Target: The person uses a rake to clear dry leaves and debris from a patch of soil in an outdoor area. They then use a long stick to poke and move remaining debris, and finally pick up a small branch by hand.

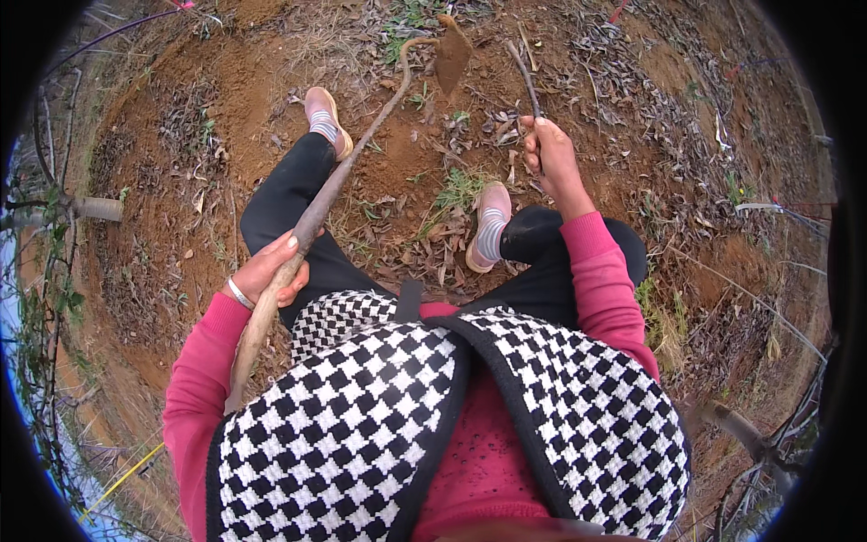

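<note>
The person stands on red-brown soil (226,99) scattered with dry leaves and looks down at both hands. The left hand (271,268) is wrapped shut around the wooden handle of a hoe (339,176), gripping it in its lower part — the butt end runs on past the wrist toward the hip, while the long bare shaft rises away from the fingers, passes beside the left shoe (323,113) and ends in a curved neck with the rusty blade (452,52) resting on the ground well ahead of the feet. A thin bracelet (240,294) sits on that wrist. The right hand (551,155) is closed on a thin dry stick (525,74), which comes out of the top of the fist and slants up and to the left over the soil — its upper end lies near the blade but apart from it. The right shoe (489,224) stands beside a small tuft of grass (461,188), between the two hands. Pink sleeves and a black-and-white checked vest (361,425) fill the lower part of the view.
</note>
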The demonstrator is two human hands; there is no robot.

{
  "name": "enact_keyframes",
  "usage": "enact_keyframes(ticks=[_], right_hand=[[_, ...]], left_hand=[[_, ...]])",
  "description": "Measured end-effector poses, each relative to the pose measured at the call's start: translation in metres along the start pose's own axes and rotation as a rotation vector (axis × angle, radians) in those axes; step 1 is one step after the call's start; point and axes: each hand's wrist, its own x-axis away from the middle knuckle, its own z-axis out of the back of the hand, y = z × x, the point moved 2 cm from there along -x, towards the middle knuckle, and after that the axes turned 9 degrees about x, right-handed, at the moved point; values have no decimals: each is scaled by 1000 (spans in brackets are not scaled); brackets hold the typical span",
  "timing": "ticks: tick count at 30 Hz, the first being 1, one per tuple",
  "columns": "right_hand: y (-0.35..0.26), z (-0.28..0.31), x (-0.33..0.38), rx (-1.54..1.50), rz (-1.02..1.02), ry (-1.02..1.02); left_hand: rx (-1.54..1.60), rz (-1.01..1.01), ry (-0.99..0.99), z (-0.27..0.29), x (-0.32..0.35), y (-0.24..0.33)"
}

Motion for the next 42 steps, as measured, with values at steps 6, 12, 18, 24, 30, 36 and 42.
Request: enact_keyframes(ticks=[6, 12, 18, 24, 30, 36, 42], right_hand=[[24, 8, -7, 766, 47, 88], [81, 16, -13, 1312, 37, -17], [125, -2, -49, 1426, -128, -93], [172, -33, -77, 1291, -230, 7], [184, -44, -84, 1319, -291, 39], [185, -44, -98, 1304, -262, 57], [208, -48, -103, 1331, -268, 130]], left_hand=[[-819, -50, 335, -4, -61, -5], [-869, 278, 333, 17, -127, -2], [-1035, 316, 193, 42, -149, 29], [-1009, 287, 205, 53, -147, 26], [-983, 275, 209, 49, -156, 10], [-993, 287, 213, 48, -162, 6], [-952, 295, 226, 47, -163, 5]])
